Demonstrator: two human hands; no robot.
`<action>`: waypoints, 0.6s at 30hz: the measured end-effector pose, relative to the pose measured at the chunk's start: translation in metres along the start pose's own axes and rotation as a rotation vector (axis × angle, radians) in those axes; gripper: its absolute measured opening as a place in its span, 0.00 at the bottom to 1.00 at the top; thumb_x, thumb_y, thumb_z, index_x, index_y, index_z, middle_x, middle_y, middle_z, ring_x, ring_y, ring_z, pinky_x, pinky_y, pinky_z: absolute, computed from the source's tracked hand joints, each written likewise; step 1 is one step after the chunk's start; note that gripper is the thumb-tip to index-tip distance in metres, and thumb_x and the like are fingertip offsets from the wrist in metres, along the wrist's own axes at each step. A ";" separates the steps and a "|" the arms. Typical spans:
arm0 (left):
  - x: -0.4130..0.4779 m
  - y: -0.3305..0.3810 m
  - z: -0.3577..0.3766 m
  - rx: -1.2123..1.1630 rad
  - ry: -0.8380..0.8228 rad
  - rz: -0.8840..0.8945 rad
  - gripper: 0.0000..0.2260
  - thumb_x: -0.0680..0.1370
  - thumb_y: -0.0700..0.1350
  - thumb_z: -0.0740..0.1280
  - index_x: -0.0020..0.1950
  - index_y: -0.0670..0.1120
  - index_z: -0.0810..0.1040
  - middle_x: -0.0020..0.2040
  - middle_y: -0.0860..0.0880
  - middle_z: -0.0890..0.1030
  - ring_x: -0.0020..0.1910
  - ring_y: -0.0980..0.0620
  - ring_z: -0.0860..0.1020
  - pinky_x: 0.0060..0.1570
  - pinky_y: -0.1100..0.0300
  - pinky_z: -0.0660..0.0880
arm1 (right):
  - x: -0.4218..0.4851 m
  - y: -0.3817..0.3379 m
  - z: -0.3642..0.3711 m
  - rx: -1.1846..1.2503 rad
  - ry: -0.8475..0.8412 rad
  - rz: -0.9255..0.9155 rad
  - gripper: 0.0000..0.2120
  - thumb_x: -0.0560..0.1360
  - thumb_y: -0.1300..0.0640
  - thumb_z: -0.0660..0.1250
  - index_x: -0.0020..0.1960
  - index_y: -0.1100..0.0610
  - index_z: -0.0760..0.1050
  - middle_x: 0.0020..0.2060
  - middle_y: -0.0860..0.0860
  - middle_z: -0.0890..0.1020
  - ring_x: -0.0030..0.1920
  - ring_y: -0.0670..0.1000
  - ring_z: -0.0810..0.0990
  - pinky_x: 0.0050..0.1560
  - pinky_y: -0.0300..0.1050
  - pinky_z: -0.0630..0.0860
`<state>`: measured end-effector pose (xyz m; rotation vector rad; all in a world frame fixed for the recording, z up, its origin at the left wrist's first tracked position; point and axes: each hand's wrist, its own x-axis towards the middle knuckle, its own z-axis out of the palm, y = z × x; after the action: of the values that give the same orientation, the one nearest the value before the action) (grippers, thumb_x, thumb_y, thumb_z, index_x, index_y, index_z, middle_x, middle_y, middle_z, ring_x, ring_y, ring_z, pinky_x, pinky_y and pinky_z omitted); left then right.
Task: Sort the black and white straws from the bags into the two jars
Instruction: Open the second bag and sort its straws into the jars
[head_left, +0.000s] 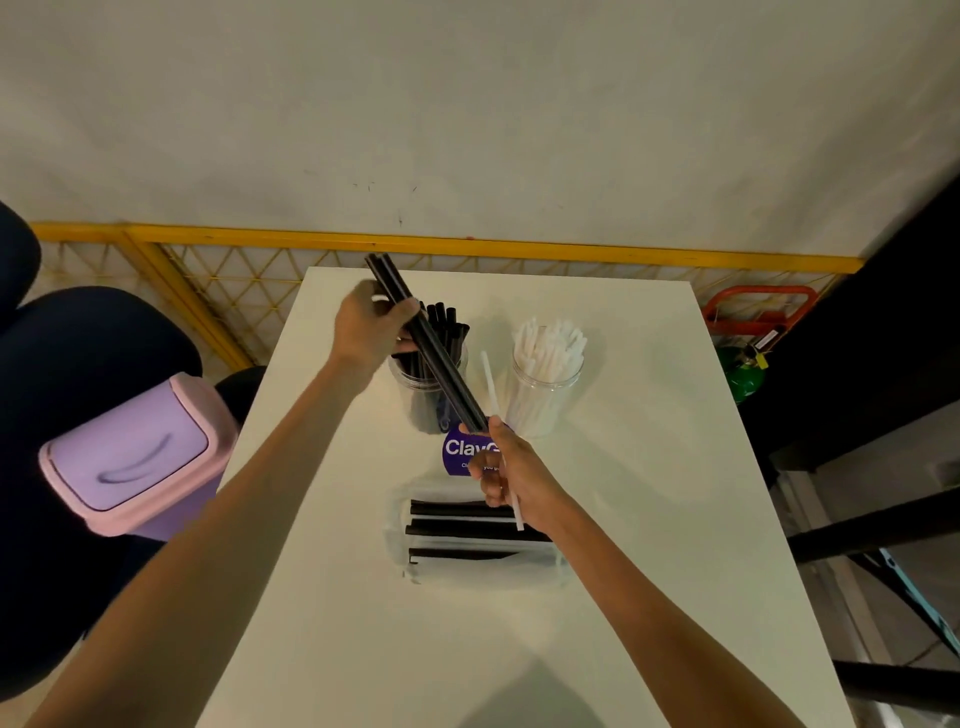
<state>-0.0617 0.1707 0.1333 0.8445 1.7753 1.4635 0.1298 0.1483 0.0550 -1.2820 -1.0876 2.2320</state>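
Both hands have fingers (400, 314) curled: the left hand (371, 327) grips black straws (439, 364) angled over the black jar (415, 387), likely to drop them in. The right hand (514, 475) steadies their near end while pinching a white straw (491, 387). A bag (467, 530) lies nearer on the surface (649, 519).

Your table (649, 467) has a plain white rectangular top. Past its middle two clear jars stand upright, side by side and just apart. The left jar (427, 400) holds black straws (447, 317) standing on end, and the right jar (545, 405) holds white straws (550, 343) the same way. On your side of the jars, a purple card (457, 452) with white lettering lies flat on the top, partly hidden. Closer to you a clear bag (415, 569) lies flat on the table, and the bagged straws (457, 530) inside it are black and lie crosswise, running left to right.
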 end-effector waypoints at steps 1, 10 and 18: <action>0.004 0.004 -0.004 0.004 0.033 0.044 0.10 0.77 0.35 0.64 0.55 0.41 0.66 0.42 0.45 0.78 0.36 0.53 0.82 0.32 0.60 0.80 | 0.001 0.001 0.000 -0.014 -0.002 -0.012 0.18 0.81 0.45 0.51 0.58 0.54 0.75 0.27 0.50 0.74 0.20 0.43 0.64 0.21 0.33 0.61; 0.022 0.011 -0.015 0.379 0.176 0.496 0.35 0.77 0.38 0.65 0.76 0.47 0.46 0.45 0.48 0.77 0.36 0.53 0.78 0.38 0.70 0.75 | 0.006 -0.003 0.002 -0.017 -0.026 -0.010 0.19 0.83 0.47 0.46 0.55 0.50 0.75 0.21 0.46 0.71 0.18 0.41 0.60 0.20 0.32 0.56; 0.019 0.004 -0.002 0.554 0.093 0.617 0.27 0.78 0.40 0.63 0.74 0.47 0.55 0.53 0.41 0.79 0.43 0.46 0.81 0.41 0.51 0.80 | 0.010 -0.005 0.003 0.004 -0.001 0.038 0.18 0.82 0.47 0.49 0.43 0.53 0.72 0.19 0.46 0.72 0.16 0.42 0.62 0.18 0.31 0.58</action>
<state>-0.0735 0.1863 0.1360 1.7536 2.1438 1.3813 0.1219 0.1562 0.0542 -1.3106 -1.0674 2.2618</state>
